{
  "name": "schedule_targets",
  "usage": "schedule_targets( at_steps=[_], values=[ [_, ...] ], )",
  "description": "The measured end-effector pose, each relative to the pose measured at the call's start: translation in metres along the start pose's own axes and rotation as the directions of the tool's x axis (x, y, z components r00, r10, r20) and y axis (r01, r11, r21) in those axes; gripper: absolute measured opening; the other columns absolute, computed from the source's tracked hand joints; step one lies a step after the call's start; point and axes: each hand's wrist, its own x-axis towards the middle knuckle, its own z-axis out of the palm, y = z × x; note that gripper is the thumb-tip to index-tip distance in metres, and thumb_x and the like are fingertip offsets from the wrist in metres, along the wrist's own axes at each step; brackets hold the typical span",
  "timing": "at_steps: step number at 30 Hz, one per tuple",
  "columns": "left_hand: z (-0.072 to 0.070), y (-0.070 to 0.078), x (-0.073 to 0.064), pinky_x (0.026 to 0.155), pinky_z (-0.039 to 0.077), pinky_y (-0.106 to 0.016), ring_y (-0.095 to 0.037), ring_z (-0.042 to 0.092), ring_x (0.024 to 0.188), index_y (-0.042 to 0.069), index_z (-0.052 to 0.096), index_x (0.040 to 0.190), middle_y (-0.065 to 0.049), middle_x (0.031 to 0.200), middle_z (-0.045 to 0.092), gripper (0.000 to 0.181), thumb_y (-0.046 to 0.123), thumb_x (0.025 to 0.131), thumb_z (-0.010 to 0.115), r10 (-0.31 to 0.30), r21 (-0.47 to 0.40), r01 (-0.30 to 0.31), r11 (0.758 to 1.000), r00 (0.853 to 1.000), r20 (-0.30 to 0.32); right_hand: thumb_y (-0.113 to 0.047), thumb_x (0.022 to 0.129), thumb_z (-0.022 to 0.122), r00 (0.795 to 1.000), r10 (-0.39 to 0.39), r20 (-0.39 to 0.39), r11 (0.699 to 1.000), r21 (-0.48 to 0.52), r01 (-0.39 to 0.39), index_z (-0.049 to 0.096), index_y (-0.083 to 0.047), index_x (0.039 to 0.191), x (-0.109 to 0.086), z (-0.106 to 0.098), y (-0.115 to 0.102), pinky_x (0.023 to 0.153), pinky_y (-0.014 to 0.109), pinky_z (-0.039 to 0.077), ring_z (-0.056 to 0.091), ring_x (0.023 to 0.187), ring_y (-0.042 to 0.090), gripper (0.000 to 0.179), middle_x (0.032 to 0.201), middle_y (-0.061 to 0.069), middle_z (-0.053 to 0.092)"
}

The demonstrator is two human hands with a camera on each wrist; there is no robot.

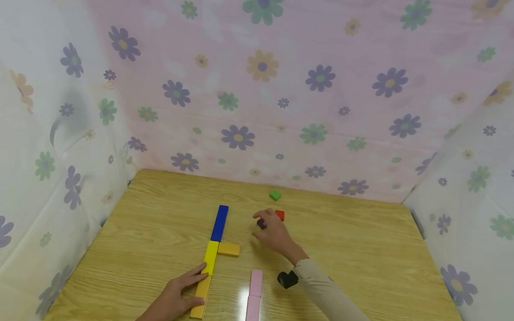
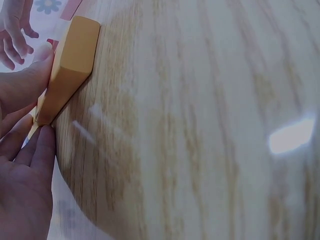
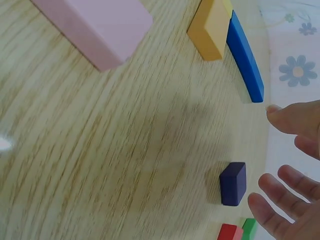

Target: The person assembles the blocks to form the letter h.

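Observation:
My left hand (image 1: 173, 296) rests on an orange block (image 1: 200, 306), its thumb on the block and its fingertips near the joint with a yellow block (image 1: 210, 258). A blue block (image 1: 220, 223) continues that row away from me, and a second orange block (image 1: 229, 250) juts out to the right beside the yellow one. Farther right, my right hand (image 1: 275, 235) hovers with spread fingers over a purple block (image 3: 233, 184). In the right wrist view that block stands apart from the fingertips. A red block (image 1: 280, 215) lies just beyond this hand.
Two pink blocks (image 1: 253, 310) lie end to end near the front. A green block (image 1: 275, 195) sits toward the back edge of the wooden table (image 1: 360, 241). Something black (image 1: 287, 279) shows beside the right cuff. Flowered cloth (image 1: 286, 91) encloses the table's back and sides.

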Motion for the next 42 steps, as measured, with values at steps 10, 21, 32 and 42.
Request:
schedule_targets(
  at_steps=[10,21,32,42],
  values=[
    [0.002,0.001,-0.001,0.102,0.038,-0.024,-0.038,0.036,0.131,0.004,0.056,0.132,-0.009,0.147,0.04,0.059,0.029,0.081,0.073,0.023,0.004,-0.023,1.0,1.0,-0.017,-0.011,0.081,0.075,0.996,0.047,-0.075,0.997,-0.053,-0.051,0.058,0.0,0.117,-0.002,0.003,0.012,0.069,0.044,0.05,0.059,0.084,0.03,0.041,0.113,0.02,0.05],
    [0.002,0.002,-0.001,0.1,0.041,-0.03,-0.038,0.037,0.13,0.005,0.056,0.132,-0.01,0.146,0.04,0.059,0.031,0.081,0.072,0.033,0.012,-0.033,0.999,0.999,-0.025,-0.014,0.083,0.074,0.983,0.16,-0.087,0.987,-0.001,-0.16,0.056,-0.002,0.122,0.0,0.01,0.029,0.07,0.037,0.05,0.056,0.08,0.024,0.044,0.111,0.016,0.05],
    [0.001,0.0,0.001,0.103,0.038,-0.03,-0.032,0.036,0.133,0.007,0.056,0.132,-0.003,0.148,0.039,0.06,0.032,0.08,0.074,0.008,-0.003,-0.008,1.0,1.0,-0.028,-0.011,0.082,0.074,0.973,0.179,-0.147,0.984,0.016,-0.179,0.061,-0.003,0.111,0.006,0.021,0.036,0.071,0.036,0.05,0.055,0.082,0.021,0.033,0.102,0.013,0.054],
    [0.002,-0.001,0.001,0.102,0.038,-0.027,-0.034,0.036,0.132,0.006,0.056,0.132,-0.005,0.147,0.039,0.06,0.03,0.08,0.074,0.017,0.001,-0.017,1.0,0.999,-0.042,-0.001,0.08,0.071,0.977,0.101,-0.187,0.995,0.007,-0.102,0.064,-0.002,0.096,0.006,0.025,0.044,0.068,0.033,0.049,0.054,0.08,0.019,0.018,0.094,0.01,0.059]
  ],
)
